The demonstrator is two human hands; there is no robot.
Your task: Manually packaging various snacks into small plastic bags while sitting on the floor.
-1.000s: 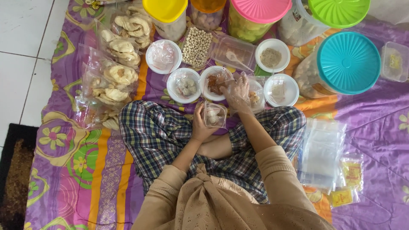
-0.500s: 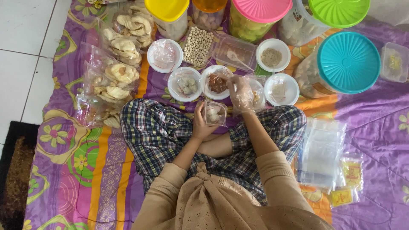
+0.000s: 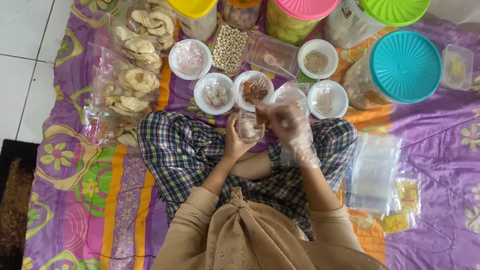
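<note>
Two hands over lap | left hand (image 3: 234,142) cupping small clear bag (image 3: 248,126), mouth up | gloved right hand (image 3: 286,125) just right of it, fingers pinching brown snack (image 3: 261,116) above mouth

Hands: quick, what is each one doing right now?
Left hand: closed around a small clear bag.
Right hand: in a plastic glove, pinching a brown snack piece over the bag.
</note>
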